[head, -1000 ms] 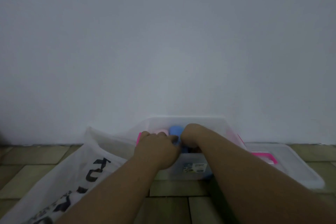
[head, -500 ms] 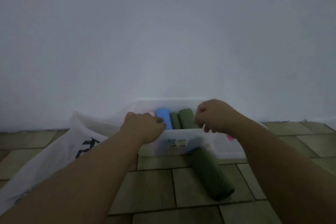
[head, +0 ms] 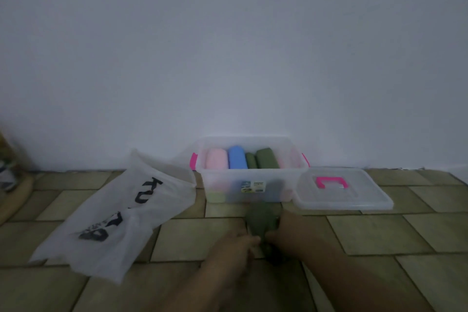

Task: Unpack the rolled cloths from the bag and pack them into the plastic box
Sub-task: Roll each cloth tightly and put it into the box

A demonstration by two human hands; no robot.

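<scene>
A clear plastic box [head: 253,189] with pink latches stands against the wall. Inside lie a pink roll [head: 216,161], a blue roll [head: 237,157] and two dark green rolls [head: 264,158]. A white bag [head: 121,213] with black letters lies flat on the floor to its left. In front of the box a dark green rolled cloth [head: 262,220] lies on the tiles. My left hand [head: 233,248] grips its near end from the left and my right hand [head: 291,233] grips it from the right.
The box's clear lid [head: 354,200] with a pink handle [head: 331,182] lies on the floor right of the box. A wooden curved object [head: 15,195] sits at the far left edge. The floor is olive tile.
Both hands have left the box's front rim and dropped back to the green roll on the floor. The view has pulled away, so the lid and the whole bag show.
</scene>
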